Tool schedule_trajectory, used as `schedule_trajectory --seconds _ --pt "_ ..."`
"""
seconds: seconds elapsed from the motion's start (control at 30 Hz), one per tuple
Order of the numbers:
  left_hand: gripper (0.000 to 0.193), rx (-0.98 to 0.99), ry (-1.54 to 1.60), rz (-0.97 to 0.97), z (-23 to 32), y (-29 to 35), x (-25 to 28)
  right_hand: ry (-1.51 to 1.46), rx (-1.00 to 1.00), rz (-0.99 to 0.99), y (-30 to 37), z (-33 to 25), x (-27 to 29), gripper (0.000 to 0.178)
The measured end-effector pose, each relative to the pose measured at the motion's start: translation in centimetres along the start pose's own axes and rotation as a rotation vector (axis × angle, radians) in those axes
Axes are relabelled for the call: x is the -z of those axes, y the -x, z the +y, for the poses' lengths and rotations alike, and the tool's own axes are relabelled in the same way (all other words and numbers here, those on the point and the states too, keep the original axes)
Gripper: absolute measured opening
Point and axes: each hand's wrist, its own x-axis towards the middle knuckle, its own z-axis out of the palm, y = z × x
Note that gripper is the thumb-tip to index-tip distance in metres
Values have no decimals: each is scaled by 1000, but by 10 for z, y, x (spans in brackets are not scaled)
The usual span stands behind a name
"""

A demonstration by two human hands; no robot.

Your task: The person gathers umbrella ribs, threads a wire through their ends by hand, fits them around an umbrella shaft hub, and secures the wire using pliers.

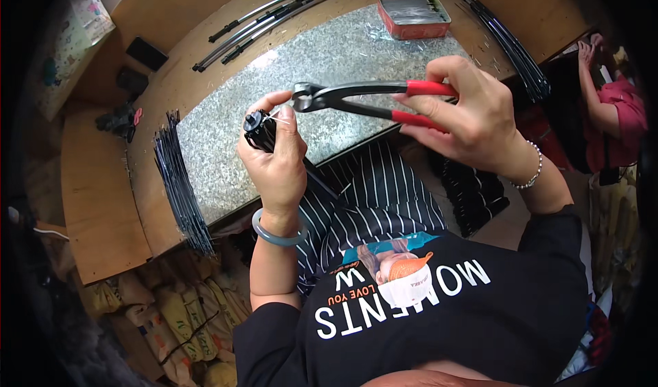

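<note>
My left hand is closed round a bundle of black ribs with a round hub at its end, which looks like an umbrella frame. Thin bright wire ends stick out beside the hub, by my left thumb. My right hand grips the red handles of black end-cutting pliers. The handles are spread apart. The pliers' jaws lie just above my left thumb tip, close to the wire; whether they touch it I cannot tell.
A red tin of thin wires stands at the table's back. Black rib bundles lie at left and right. Several shafts lie behind the speckled slab. A phone lies back left; another person is at right.
</note>
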Motion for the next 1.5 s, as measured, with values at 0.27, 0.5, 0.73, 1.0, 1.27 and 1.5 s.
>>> schedule_trajectory --seconds 0.27,0.5,0.73,1.0,1.27,1.5 --pt "19 31 25 11 -4 -1 1 174 193 0 -12 -5 5 26" --pt "20 29 7 -27 -4 1 3 250 267 53 -10 -2 3 23" --pt "20 47 30 -9 -7 3 1 286 270 26 -9 -3 7 22" --pt "22 66 22 -2 -5 1 -4 224 224 93 -9 -2 4 21" --pt "22 72 1 -14 -6 1 -4 317 309 24 -7 0 7 20" --pt "24 -36 59 -66 -12 7 1 -266 25 -347 -5 -6 6 25"
